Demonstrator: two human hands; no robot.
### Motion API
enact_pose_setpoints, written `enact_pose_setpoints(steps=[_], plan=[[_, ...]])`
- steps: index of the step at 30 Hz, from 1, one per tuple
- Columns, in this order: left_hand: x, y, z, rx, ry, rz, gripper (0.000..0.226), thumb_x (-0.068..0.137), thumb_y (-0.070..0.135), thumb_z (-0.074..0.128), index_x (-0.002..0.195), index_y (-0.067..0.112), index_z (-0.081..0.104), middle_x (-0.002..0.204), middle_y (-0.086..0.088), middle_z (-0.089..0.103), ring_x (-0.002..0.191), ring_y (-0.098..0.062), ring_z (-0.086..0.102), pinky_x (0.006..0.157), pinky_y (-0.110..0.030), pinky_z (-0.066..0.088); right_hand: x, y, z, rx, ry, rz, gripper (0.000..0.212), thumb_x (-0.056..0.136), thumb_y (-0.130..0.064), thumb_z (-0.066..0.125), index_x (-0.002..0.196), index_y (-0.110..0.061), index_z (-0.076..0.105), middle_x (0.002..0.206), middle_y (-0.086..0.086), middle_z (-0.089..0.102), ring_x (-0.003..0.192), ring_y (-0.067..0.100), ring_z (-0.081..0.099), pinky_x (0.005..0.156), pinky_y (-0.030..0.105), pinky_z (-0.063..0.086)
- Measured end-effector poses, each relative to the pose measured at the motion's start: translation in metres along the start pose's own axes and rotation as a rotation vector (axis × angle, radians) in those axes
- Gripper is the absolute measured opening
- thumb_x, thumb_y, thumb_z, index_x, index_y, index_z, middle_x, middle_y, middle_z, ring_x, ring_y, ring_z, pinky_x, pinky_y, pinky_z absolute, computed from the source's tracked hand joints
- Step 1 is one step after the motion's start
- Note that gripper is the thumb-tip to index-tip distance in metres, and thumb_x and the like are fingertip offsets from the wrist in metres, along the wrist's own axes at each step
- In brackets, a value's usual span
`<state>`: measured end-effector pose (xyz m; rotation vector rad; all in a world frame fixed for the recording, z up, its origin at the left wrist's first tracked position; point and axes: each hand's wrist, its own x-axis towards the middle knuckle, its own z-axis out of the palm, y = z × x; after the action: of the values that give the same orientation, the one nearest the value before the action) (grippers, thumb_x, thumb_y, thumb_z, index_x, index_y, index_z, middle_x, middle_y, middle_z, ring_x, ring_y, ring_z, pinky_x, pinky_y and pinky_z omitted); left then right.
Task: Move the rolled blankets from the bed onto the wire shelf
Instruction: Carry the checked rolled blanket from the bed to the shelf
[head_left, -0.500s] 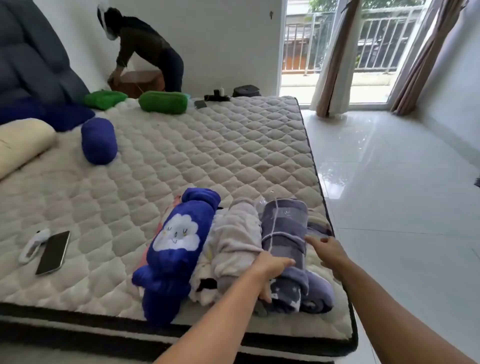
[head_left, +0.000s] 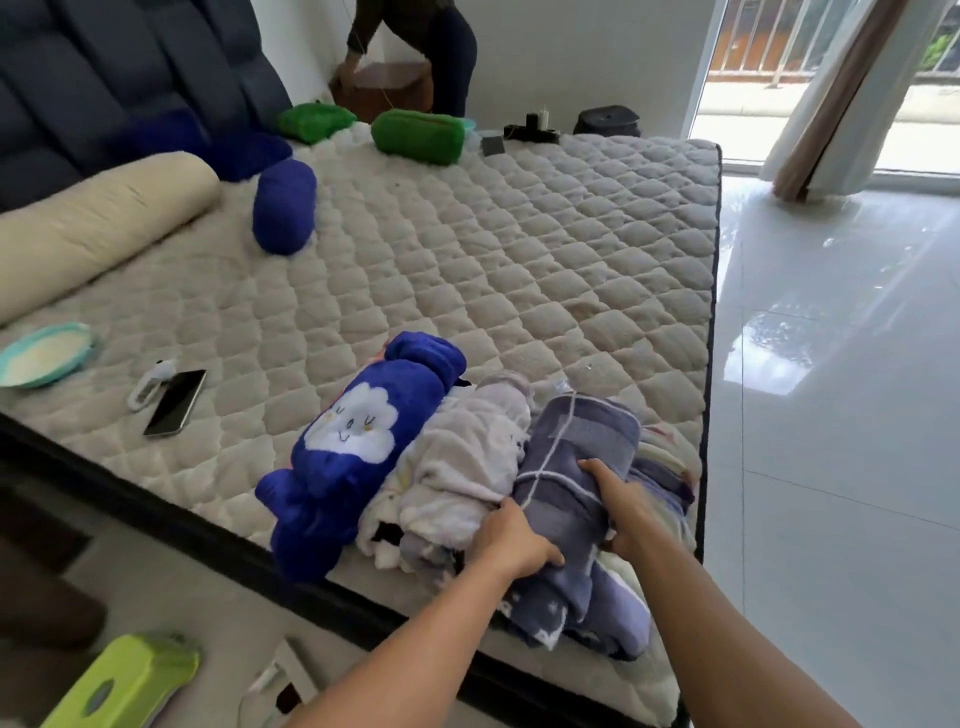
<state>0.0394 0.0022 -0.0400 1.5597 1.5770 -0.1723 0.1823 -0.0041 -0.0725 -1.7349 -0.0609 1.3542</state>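
Blankets lie rolled side by side at the near corner of the bed (head_left: 519, 249): a blue roll (head_left: 358, 447), a white roll (head_left: 462, 467) and a grey roll (head_left: 576, 467) tied with cord. The left hand (head_left: 511, 543) clamps the grey roll's near left side, fingers curled into the cloth; the right hand (head_left: 615, 512) wraps its right flank, fingers closed on it. The step looks like the pick-up of this first roll. Next, I judge, both hands must lift it clear of the white roll touching it and carry it to the shelf, which is not in view.

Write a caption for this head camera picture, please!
Both hands, left and right, grip the purple rolled blanket on the bed.
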Motion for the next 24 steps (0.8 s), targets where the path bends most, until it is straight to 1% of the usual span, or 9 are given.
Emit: enact_pose_setpoints(steps=[3, 5, 10, 14, 16, 18, 21, 22, 24], plan=[[-0.010, 0.008, 0.001, 0.073, 0.062, 0.043, 0.080, 0.067, 0.039, 0.078, 0.134, 0.012, 0.043, 0.136, -0.010, 0.054, 0.120, -0.028, 0.055, 0.098, -0.036, 0.048, 0.011, 0.010, -0.004, 0.104, 0.022, -0.008, 0.077, 0.051, -0.057, 0.069, 0.113, -0.011, 0.064, 0.101, 0.014, 0.070, 0.088, 0.032, 0.066, 0.079, 0.045, 0.056], [-0.021, 0.015, 0.001, 0.113, 0.095, 0.090, 0.080, 0.069, 0.042, 0.077, 0.134, 0.012, 0.043, 0.136, -0.010, 0.053, 0.121, -0.029, 0.055, 0.098, -0.036, 0.048, 0.018, 0.016, -0.009, 0.208, 0.028, -0.016, 0.074, 0.048, -0.057, 0.069, 0.108, -0.014, 0.069, 0.101, 0.016, 0.072, 0.090, 0.034, 0.068, 0.081, 0.048, 0.057], [-0.063, 0.024, -0.016, 0.099, 0.237, 0.278, 0.081, 0.064, 0.054, 0.074, 0.130, 0.018, 0.045, 0.132, -0.003, 0.056, 0.121, -0.027, 0.054, 0.099, -0.040, 0.045, -0.062, -0.010, -0.016, 0.398, -0.082, -0.121, 0.034, 0.070, -0.041, 0.068, 0.090, -0.014, 0.071, 0.088, 0.013, 0.072, 0.081, 0.029, 0.067, 0.071, 0.039, 0.056], [-0.108, 0.015, -0.056, -0.231, 0.265, 0.413, 0.081, 0.065, 0.052, 0.079, 0.130, 0.017, 0.046, 0.124, -0.001, 0.061, 0.115, -0.020, 0.059, 0.097, -0.034, 0.049, -0.111, -0.025, -0.007, 0.481, -0.278, -0.230, 0.030, 0.076, -0.042, 0.064, 0.088, -0.016, 0.072, 0.076, 0.009, 0.075, 0.075, 0.027, 0.068, 0.066, 0.035, 0.054], [-0.132, -0.006, -0.087, -0.368, 0.292, 0.407, 0.083, 0.069, 0.047, 0.080, 0.135, 0.014, 0.043, 0.122, -0.002, 0.059, 0.114, -0.018, 0.057, 0.095, -0.026, 0.046, -0.141, -0.027, 0.011, 0.467, -0.373, -0.268, 0.033, 0.077, -0.042, 0.063, 0.094, -0.015, 0.072, 0.075, 0.008, 0.076, 0.071, 0.025, 0.071, 0.064, 0.033, 0.055], [-0.160, -0.036, -0.116, -0.452, 0.300, 0.360, 0.089, 0.069, 0.051, 0.079, 0.140, 0.013, 0.041, 0.135, -0.004, 0.054, 0.122, -0.020, 0.053, 0.104, -0.031, 0.043, -0.176, -0.026, 0.034, 0.436, -0.455, -0.289, 0.032, 0.078, -0.040, 0.062, 0.095, -0.016, 0.071, 0.076, 0.007, 0.076, 0.068, 0.023, 0.073, 0.064, 0.032, 0.055], [-0.210, -0.095, -0.147, -0.588, 0.240, 0.331, 0.031, 0.077, 0.046, 0.074, 0.099, 0.027, 0.062, 0.109, 0.004, 0.068, 0.101, -0.017, 0.063, 0.090, -0.036, 0.052, -0.228, -0.014, 0.080, 0.343, -0.600, -0.294, 0.041, 0.075, -0.039, 0.065, 0.107, -0.016, 0.072, 0.090, 0.009, 0.074, 0.086, 0.028, 0.070, 0.077, 0.037, 0.056], [-0.227, -0.117, -0.154, -0.611, 0.226, 0.320, 0.027, 0.078, 0.047, 0.072, 0.095, 0.028, 0.062, 0.103, 0.006, 0.069, 0.099, -0.018, 0.064, 0.087, -0.037, 0.053, -0.247, -0.007, 0.096, 0.294, -0.657, -0.296, 0.039, 0.075, -0.040, 0.065, 0.105, -0.016, 0.072, 0.091, 0.009, 0.074, 0.088, 0.029, 0.069, 0.078, 0.039, 0.055], [-0.259, -0.161, -0.165, -0.677, 0.234, 0.299, 0.043, 0.074, 0.051, 0.073, 0.108, 0.028, 0.062, 0.108, 0.003, 0.072, 0.104, -0.023, 0.066, 0.091, -0.046, 0.053, -0.281, 0.008, 0.130, 0.197, -0.745, -0.304, 0.034, 0.076, -0.040, 0.066, 0.098, -0.016, 0.073, 0.091, 0.011, 0.075, 0.088, 0.030, 0.069, 0.081, 0.041, 0.055]])
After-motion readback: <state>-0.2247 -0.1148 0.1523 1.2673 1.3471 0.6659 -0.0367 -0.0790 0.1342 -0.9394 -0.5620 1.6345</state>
